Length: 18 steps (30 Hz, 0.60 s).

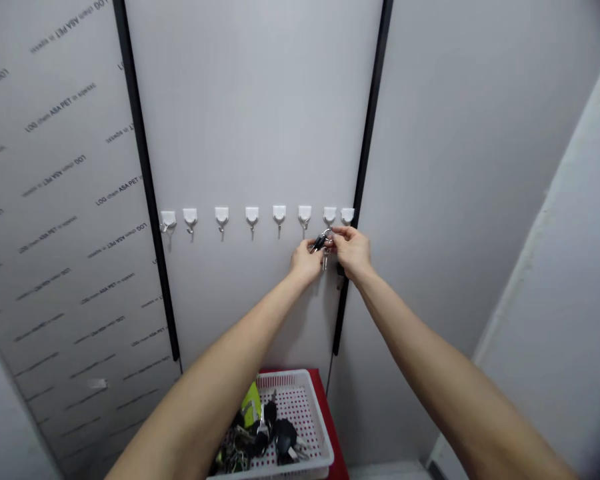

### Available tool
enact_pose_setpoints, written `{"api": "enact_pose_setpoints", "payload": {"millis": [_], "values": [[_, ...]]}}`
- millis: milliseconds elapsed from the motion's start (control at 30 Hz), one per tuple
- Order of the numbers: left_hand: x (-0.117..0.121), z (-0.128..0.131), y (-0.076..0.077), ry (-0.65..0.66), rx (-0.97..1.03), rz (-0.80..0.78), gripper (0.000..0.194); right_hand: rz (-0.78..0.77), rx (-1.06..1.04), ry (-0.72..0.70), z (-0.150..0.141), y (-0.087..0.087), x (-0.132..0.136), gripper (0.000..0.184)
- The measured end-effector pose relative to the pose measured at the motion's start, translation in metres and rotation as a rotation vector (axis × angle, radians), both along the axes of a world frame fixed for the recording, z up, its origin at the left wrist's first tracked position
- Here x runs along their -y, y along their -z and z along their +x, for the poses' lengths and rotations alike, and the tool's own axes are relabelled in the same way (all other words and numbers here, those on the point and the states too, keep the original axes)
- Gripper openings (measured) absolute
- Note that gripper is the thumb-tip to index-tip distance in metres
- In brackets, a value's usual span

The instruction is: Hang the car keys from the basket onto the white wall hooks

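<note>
A bunch of keys (321,241) with a black part and a metal ring is between my two hands, just below the second hook from the right (329,215). My left hand (307,260) is closed on the black part from the left. Fingers of my right hand (353,250) pinch the ring near the hook's lower end; whether the ring touches the hook I cannot tell. A silver key hangs down between the hands. Behind my right hand, the rightmost white hook (347,215) is partly hidden, and something dark hangs below it.
Several more white adhesive hooks (251,215) run in a row to the left on the grey panel. Black strips (373,120) edge this panel. Below, a white perforated basket (305,400) holding several keys rests on a red surface (325,400), partly behind my left forearm.
</note>
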<state>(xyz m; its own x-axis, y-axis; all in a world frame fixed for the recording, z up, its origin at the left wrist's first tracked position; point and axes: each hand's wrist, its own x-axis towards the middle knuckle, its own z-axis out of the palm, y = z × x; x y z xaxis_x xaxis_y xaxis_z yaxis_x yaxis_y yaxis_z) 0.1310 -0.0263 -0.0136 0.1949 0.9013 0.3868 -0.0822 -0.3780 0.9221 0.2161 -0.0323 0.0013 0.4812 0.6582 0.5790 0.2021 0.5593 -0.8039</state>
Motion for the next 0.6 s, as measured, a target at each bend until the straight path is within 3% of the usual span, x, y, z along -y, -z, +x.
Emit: {"api": "enact_pose_setpoints", "payload": {"millis": [100, 167, 233, 300, 367, 467, 533, 600], "values": [[0.006, -0.009, 0.015, -0.020, -0.059, -0.048, 0.034, 0.009, 0.089, 0.070, 0.003, 0.009, 0.002, 0.017], [0.014, -0.022, 0.034, -0.001, -0.073, -0.077, 0.035, 0.069, 0.166, 0.178, 0.004, 0.019, 0.009, 0.020], [0.023, -0.041, 0.064, 0.018, -0.096, -0.103, 0.033, 0.126, 0.243, 0.287, 0.000, 0.037, 0.021, 0.022], [0.033, -0.063, 0.104, 0.014, -0.150, -0.121, 0.030, 0.120, 0.338, 0.321, -0.009, 0.069, 0.036, 0.022], [0.044, -0.087, 0.150, -0.027, -0.236, -0.128, 0.028, 0.010, 0.494, 0.210, -0.023, 0.111, 0.054, 0.021], [0.062, -0.118, 0.206, -0.100, -0.407, -0.096, 0.024, -0.308, 0.803, -0.191, -0.047, 0.180, 0.077, 0.019], [0.072, -0.131, 0.228, -0.096, -0.516, -0.042, 0.023, -0.503, 0.980, -0.409, -0.057, 0.215, 0.087, 0.021], [0.078, -0.137, 0.238, -0.051, -0.602, 0.012, 0.023, -0.633, 1.111, -0.498, -0.062, 0.236, 0.091, 0.026]]}}
